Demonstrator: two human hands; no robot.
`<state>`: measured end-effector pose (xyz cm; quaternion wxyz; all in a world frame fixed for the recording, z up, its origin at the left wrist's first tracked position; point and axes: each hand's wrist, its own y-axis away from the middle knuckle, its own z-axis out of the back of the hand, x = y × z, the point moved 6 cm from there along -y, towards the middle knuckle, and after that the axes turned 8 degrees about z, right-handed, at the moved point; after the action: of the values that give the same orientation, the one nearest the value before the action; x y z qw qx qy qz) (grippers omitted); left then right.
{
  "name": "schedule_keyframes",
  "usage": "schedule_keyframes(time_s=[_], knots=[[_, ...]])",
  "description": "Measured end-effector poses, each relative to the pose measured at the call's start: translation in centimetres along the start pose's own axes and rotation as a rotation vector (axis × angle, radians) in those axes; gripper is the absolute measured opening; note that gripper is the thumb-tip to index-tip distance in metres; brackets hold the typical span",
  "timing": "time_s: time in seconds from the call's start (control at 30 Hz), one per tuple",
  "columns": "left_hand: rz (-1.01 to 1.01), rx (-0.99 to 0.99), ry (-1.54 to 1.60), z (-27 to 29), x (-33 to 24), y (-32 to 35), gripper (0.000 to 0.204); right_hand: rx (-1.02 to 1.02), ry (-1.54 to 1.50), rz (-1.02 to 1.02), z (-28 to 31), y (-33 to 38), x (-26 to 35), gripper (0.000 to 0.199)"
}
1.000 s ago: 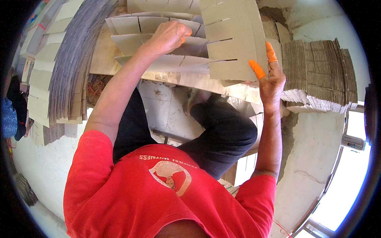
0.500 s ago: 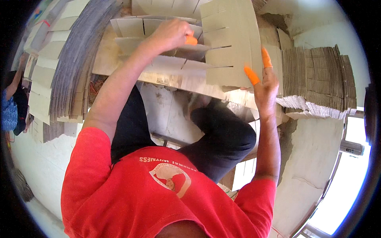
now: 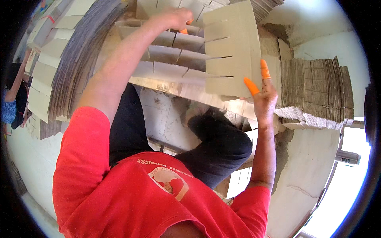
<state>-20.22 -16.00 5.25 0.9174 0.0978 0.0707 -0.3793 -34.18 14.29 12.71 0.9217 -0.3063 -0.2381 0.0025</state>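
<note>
A slotted cardboard sheet [image 3: 232, 43] is tilted up at the right end of several cardboard strips [image 3: 174, 71]. The strips stand on edge in rows, their ends meeting the slots in the sheet. My right hand [image 3: 265, 97] grips the sheet's right edge, with orange covers on thumb and forefinger. Over the farther strips, my left hand [image 3: 178, 19] is closed, its orange-covered fingertips pinching the upper edge of a cardboard strip [image 3: 190, 41]. My left hand partly hides the far rows.
The work rests on a wooden board [image 3: 170, 88] above my legs. A tall stack of cardboard [image 3: 79, 59] stands on the left, another stack [image 3: 317, 85] on the right. More slotted cardboard [image 3: 149, 7] lies beyond. At the far left, another person's arm [image 3: 16, 85] shows.
My left hand has moved away from me, from a nearer strip to a farther one. My right hand still holds the sheet. The whole view has shifted slightly.
</note>
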Motion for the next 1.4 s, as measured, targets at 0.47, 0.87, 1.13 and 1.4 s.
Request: schedule_keyframes(time_s=[0.47,0.87,1.13,1.4], knots=[[-0.098,-0.317,0.027,-1.3,-0.5,1.0,0.012,0.148,-0.271,-0.144,-1.6,-1.3,1.6,0.069],[-0.151,-0.351,0.092,-1.2,-0.5,0.5,0.007,0.440,-0.188,-0.129,-5.3,-3.2,2.0,0.068],[-0.076,-0.320,0.182,-1.9,0.8,-0.6,0.013,0.473,-0.119,-0.275,-6.4,-3.1,1.9,0.066],[-0.062,-0.275,0.167,-1.4,-0.9,-0.1,0.020,0.330,0.069,-0.052,-5.3,-2.0,3.1,0.062]])
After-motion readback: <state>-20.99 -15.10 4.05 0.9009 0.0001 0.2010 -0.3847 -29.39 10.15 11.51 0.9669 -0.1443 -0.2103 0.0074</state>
